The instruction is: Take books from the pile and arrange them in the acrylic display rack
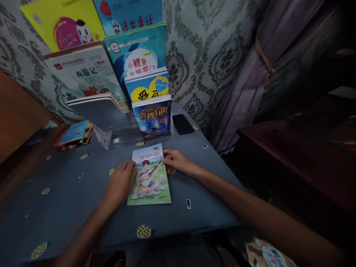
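A thin paperback book (150,185) lies face up near the middle of the tablecloth, its cover showing a seated figure playing a string instrument on grass. My left hand (121,181) holds its left edge, fingers bent and close together. At the upper right edge, my right hand (176,161) grips the book with the thumb over the cover and the other fingers curled beside it. Just beyond the book stands a display rack (119,139), partly hidden by upright books. Its nearest one is a dark blue book (152,118) with gold lettering.
On the rack lean a white book (89,76), a teal book (139,48) and a yellow book (66,22). A small book pile (75,133) lies to the left. A black phone (182,124) rests right of the rack. Below the table's right front edge is a colourful book (268,256).
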{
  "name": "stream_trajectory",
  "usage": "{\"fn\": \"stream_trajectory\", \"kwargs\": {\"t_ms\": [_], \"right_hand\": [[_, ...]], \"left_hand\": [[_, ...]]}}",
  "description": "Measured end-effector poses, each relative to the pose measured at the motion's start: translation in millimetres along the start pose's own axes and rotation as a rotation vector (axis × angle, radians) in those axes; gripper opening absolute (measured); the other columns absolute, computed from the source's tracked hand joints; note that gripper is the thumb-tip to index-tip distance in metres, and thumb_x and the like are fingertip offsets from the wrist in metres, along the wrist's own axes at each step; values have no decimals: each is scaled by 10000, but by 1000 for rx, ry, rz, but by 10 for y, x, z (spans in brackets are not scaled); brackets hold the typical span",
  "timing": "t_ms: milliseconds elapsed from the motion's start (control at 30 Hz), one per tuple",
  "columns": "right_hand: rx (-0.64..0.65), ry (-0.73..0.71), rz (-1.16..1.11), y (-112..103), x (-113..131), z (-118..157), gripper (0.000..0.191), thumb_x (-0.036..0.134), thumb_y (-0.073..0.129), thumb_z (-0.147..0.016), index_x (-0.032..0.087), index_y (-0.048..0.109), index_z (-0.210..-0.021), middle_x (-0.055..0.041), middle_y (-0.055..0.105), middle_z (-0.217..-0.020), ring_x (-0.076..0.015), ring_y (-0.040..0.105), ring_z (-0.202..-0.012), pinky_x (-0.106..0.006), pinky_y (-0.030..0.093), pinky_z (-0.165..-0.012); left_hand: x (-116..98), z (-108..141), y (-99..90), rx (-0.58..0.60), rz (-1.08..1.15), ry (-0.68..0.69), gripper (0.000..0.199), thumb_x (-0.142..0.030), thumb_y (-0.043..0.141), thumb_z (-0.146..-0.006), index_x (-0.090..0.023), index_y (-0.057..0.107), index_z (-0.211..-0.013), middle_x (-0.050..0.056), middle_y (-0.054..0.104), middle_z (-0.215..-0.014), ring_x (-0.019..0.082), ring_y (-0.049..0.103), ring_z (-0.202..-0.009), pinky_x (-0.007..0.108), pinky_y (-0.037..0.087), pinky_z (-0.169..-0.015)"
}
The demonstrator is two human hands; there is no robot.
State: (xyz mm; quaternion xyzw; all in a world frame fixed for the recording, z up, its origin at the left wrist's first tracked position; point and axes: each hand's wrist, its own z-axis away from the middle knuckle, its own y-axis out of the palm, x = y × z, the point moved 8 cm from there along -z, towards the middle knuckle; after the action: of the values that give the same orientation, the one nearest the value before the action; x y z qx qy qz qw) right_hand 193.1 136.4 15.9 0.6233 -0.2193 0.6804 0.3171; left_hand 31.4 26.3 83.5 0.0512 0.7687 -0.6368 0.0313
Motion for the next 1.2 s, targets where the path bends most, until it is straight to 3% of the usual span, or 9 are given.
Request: {"fn": "stream_trajectory", "kwargs": {"t_ms": [167,333,400,500,633,733,900,1033,1200], "right_hand": [[-126,-9,277,-119,99,63,383,221,579,-911,146,544,-1285,61,626,-582,-125,609,-458,-217,504,-480],[-365,-265,910,-99,449,245,345,198,504,-976,147,603,-1303,-53,726,-782,-219,699,-744,-344,550,-746],[-297,-421,1034,102,536,273,347,212,499,-994,149,599,-1320,-117,746,-995,-258,699,-945,-401,547,-867],[-79,-644,1125,468,568,274,340,245,518,-1008,153,589,-1327,-153,689,-1248,-266,617,-1197,-455,478,-1060],[44,-630,1153,625,445,167,432,311,561,-1002,120,540,-1388,-187,612,-1399,-270,514,-1373,-522,315,-1213],[0,-546,1149,513,353,94,465,355,532,-1018,126,519,-1422,-200,568,-1458,-289,456,-1434,-570,272,-1223],[-115,-472,1107,155,272,37,414,263,456,-1032,124,534,-1414,-193,582,-1448,-297,473,-1424,-599,295,-1202],[-189,-483,1015,-104,246,-21,391,196,404,-1025,171,571,-1378,-139,644,-1388,-254,581,-1316,-557,351,-1178],[-164,-522,919,-226,243,-87,382,177,410,-1014,202,604,-1342,-91,695,-1305,-224,635,-1210,-494,407,-1142]], "left_hand": [[23,-298,221,-19,3,52,315,-218,373,-1007,-166,546,-1265,170,591,-1403,317,559,-1300,484,508,-1008],[75,-405,270,-49,-23,57,319,-196,376,-1000,-157,545,-1267,189,610,-1375,331,601,-1244,510,521,-983],[78,-405,262,-77,3,76,319,-194,372,-997,-149,545,-1262,196,624,-1345,332,612,-1224,509,532,-966],[86,-393,257,-121,48,98,314,-198,368,-996,-152,544,-1252,194,636,-1313,321,620,-1208,501,541,-959],[97,-388,272,-141,85,119,294,-196,359,-1001,-146,543,-1225,189,641,-1297,306,621,-1210,485,539,-982],[102,-394,268,-155,89,126,279,-203,361,-1003,-147,547,-1204,188,643,-1297,302,619,-1219,488,532,-1003],[115,-408,283,-142,81,115,279,-221,369,-1004,-161,550,-1207,183,635,-1320,317,602,-1241,511,536,-992],[110,-402,285,-130,81,121,298,-234,354,-1013,-146,559,-1211,196,624,-1338,318,575,-1281,519,514,-1028],[41,-423,275,-98,3,174,325,-228,339,-1025,-144,570,-1238,190,631,-1357,333,504,-1376,550,465,-1073]]}}
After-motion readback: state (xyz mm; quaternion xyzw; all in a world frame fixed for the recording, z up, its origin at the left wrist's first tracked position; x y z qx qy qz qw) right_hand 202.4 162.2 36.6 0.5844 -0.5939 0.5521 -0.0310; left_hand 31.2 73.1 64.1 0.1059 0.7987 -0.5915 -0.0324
